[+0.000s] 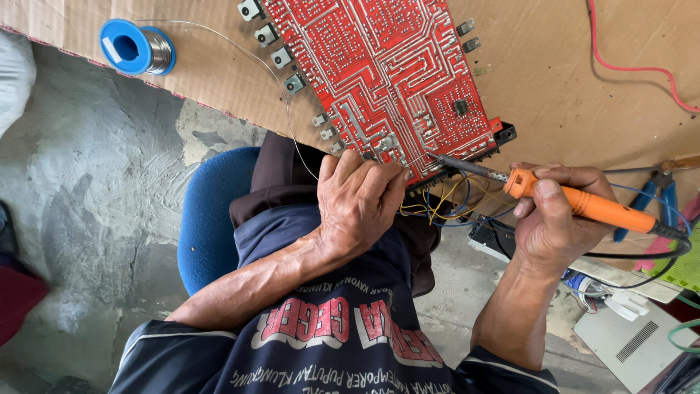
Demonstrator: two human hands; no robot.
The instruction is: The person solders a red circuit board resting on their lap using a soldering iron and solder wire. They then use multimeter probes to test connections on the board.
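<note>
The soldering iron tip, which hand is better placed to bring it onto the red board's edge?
Right, probably. The right hand already grips the orange soldering iron, tip at the red circuit board edge. The left hand steadies the board and feeds solder wire.

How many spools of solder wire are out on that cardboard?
1. The blue solder spool lies on the cardboard, far left of the red circuit board. Its wire runs to the left hand. Others may lie outside the frame.
</note>
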